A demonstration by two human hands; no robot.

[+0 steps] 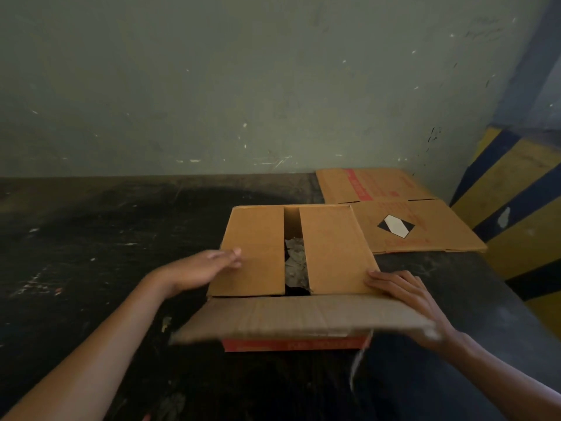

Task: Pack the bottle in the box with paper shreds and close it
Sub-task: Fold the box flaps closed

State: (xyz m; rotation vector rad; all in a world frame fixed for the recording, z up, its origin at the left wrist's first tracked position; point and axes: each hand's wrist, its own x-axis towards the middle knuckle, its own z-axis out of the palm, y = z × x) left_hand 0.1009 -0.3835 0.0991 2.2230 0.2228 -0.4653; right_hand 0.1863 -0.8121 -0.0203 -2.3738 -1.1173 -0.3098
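Folding comes next: your right hand [408,294] grips the brown cardboard box's near flap [303,317]; your flat, open left hand [209,265] presses the left inner flap [253,250].

Paper shreds [294,262] inside box [334,253]

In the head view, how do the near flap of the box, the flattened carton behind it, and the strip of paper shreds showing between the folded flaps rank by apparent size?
1. Flattened carton, though it lies farther off.
2. Near flap; it is closer and blurred, so these two are unsure.
3. Paper shreds, clearly smallest: only a narrow strip shows.
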